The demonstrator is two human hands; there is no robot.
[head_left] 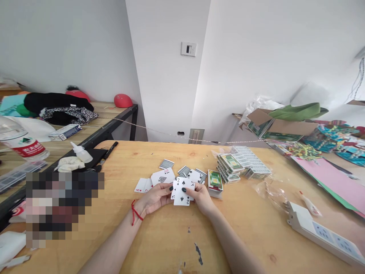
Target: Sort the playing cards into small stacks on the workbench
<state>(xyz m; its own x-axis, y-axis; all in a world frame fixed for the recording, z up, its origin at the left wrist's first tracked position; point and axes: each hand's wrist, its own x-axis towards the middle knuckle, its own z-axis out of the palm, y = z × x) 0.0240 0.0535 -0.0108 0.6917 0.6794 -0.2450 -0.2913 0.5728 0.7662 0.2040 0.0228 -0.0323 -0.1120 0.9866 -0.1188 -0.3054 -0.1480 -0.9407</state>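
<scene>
Both my hands hold playing cards (181,198) in front of me, faces up, with a two of spades on top and a three partly covered behind it. My left hand (158,198), a red string on its wrist, pinches them from the left. The thumb of my right hand (201,196) presses on the right edge. Beyond my left hand lie loose face-up cards (162,176), among them an ace. Face-down cards and more spades (196,175) spread behind the held ones. Just right of my right hand sits a green card box (215,180).
Stacked card boxes (230,163) and wrapped packs (251,161) stand right of centre. A power strip (322,232) and a glue bottle (310,203) lie at right, near pink paper (330,179). At left are a white squeeze bottle (83,153) and a large plastic bottle (25,140).
</scene>
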